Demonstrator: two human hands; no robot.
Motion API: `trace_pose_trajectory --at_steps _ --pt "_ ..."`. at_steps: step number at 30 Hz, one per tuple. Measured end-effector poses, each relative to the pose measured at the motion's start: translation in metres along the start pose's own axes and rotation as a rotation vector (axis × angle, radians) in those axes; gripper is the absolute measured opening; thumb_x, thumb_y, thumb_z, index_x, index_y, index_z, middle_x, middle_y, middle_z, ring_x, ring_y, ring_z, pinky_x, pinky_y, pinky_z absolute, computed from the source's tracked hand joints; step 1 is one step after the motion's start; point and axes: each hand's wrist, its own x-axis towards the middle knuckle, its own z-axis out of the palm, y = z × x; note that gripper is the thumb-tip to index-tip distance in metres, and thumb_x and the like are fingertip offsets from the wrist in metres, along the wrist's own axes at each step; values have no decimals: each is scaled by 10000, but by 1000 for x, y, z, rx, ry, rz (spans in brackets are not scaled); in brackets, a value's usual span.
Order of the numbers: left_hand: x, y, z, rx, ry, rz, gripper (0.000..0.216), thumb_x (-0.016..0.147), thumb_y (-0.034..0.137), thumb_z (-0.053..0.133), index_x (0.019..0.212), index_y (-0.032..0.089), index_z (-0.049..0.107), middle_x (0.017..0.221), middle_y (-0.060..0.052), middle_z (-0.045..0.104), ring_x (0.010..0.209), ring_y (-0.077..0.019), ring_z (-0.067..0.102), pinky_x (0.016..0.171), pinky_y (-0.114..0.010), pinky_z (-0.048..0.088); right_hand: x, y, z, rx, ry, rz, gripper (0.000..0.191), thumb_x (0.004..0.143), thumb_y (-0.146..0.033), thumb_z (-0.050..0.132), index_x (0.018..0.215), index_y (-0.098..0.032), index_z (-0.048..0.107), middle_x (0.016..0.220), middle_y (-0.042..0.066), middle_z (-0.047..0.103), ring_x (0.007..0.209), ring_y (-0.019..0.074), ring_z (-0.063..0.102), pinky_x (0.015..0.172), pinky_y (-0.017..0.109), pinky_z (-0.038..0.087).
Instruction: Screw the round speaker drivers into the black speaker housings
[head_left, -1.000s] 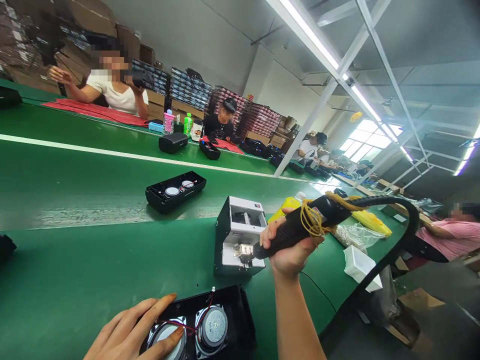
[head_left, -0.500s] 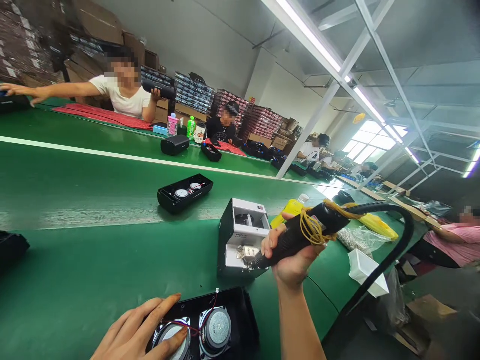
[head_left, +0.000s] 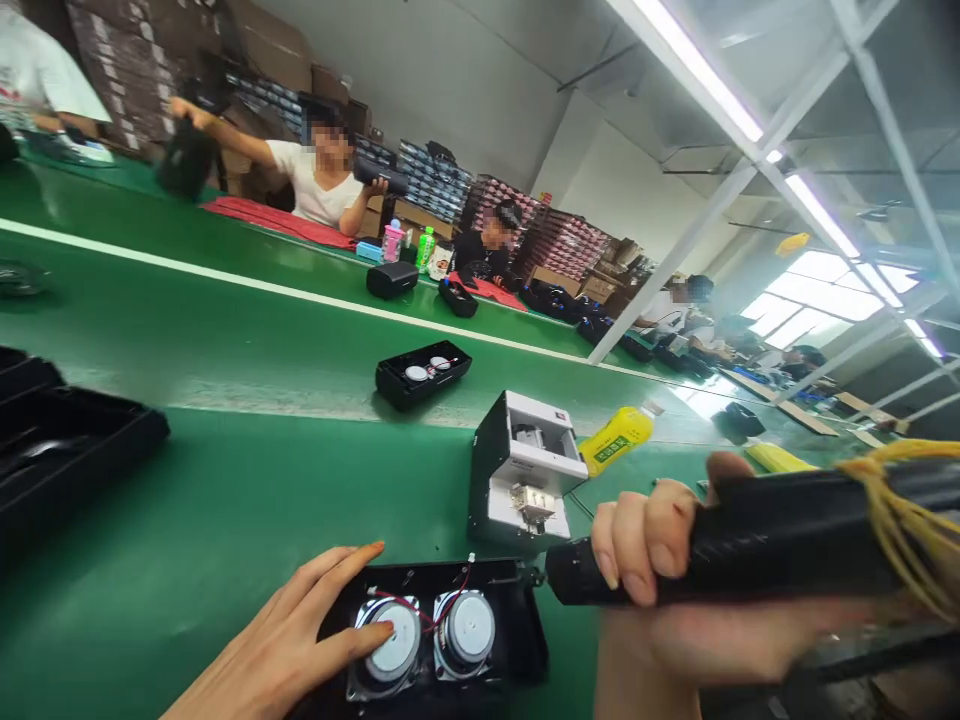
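Observation:
My right hand (head_left: 652,540) is wrapped round a black electric screwdriver (head_left: 780,530) with a yellow cord tied about its body. The tool lies almost level, its tip pointing left near the right end of a black speaker housing (head_left: 525,625). Inside that housing sit two round speaker drivers (head_left: 466,628) with thin red and black wires. Fingers apart, my left hand (head_left: 300,625) rests on the left part of the housing, its thumb on the left driver. Just behind the housing stands a white and black screw feeder (head_left: 525,470).
A yellow bottle (head_left: 619,440) lies behind the feeder. Another open housing (head_left: 424,372) sits farther back on the green table (head_left: 262,480); black housings (head_left: 82,440) are at the left. Co-workers sit across the table, one holding a black speaker (head_left: 380,177).
My right hand has brought the screwdriver from the feeder's front down and right, tilting it level by the housing. Housings have come into view at left. The co-worker's outstretched hand has lifted a dark object.

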Motion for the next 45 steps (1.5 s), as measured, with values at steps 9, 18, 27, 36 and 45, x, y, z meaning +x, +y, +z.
trace_pose_trajectory --at_steps 9,18,27,36,45 --pt "17 22 -33 -207 -228 -193 730 744 218 850 1406 431 628 1716 -9 349 1535 -354 404 1215 -598 470 -53 27 14 108 -497 486 269 1036 -550 579 1034 -359 769 422 -79 482 228 167 418 281 306 460" --pt "30 29 -41 -300 -181 -185 556 700 223 880 1208 398 737 1566 21 485 1341 -285 527 1140 -464 534 -100 55 47 124 -281 354 515 969 -730 543 1275 -351 710 569 -40 616 320 156 484 337 292 469" --pt "27 28 -38 -349 -187 -209 531 725 262 880 1197 441 716 1547 59 472 1326 -273 497 1144 -470 505 -102 62 41 210 -337 456 687 928 -849 470 1304 -320 697 629 -26 616 413 158 549 400 285 507" --pt "27 27 -38 -353 -182 -196 502 718 262 880 1166 428 726 1506 45 491 1294 -269 507 1116 -465 525 -102 67 41 209 -371 436 646 957 -803 481 1325 -312 684 639 -32 612 419 148 540 405 272 500" --pt "29 26 -40 -358 -185 -171 536 710 279 915 1184 440 723 1470 45 507 1234 -247 525 1067 -401 537 -100 62 38 251 -386 561 481 1005 -649 498 1265 -313 723 669 4 676 486 176 620 480 295 532"
